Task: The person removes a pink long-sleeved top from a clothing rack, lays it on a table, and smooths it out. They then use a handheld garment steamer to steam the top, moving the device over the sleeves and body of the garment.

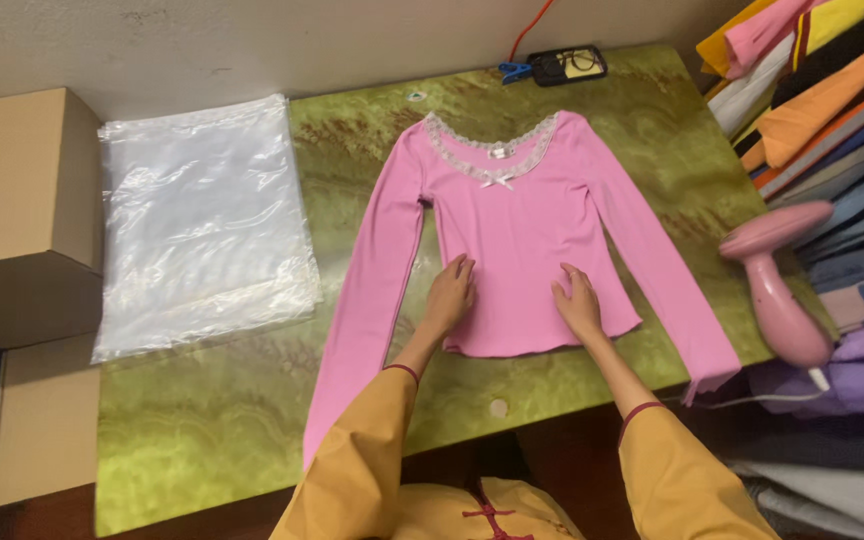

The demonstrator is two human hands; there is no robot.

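Note:
A pink long-sleeved top (512, 225) with a white lace neckline lies face up and spread flat on the green marbled table (202, 420). Both sleeves run down toward the near edge. My left hand (449, 292) rests flat, fingers apart, on the lower left of the top's body. On the lower right of the body, near the hem, my right hand (579, 300) presses flat in the same way. Neither hand holds anything. Mustard-yellow sleeves cover my forearms.
A stack of clear plastic bags (202, 220) lies on the table's left. Cardboard boxes (17, 190) stand further left. A pink handheld steamer (782, 285) sits at the right edge beside piled folded fabrics (832, 110). A black device (567, 65) and blue clip (514, 72) lie at the far edge.

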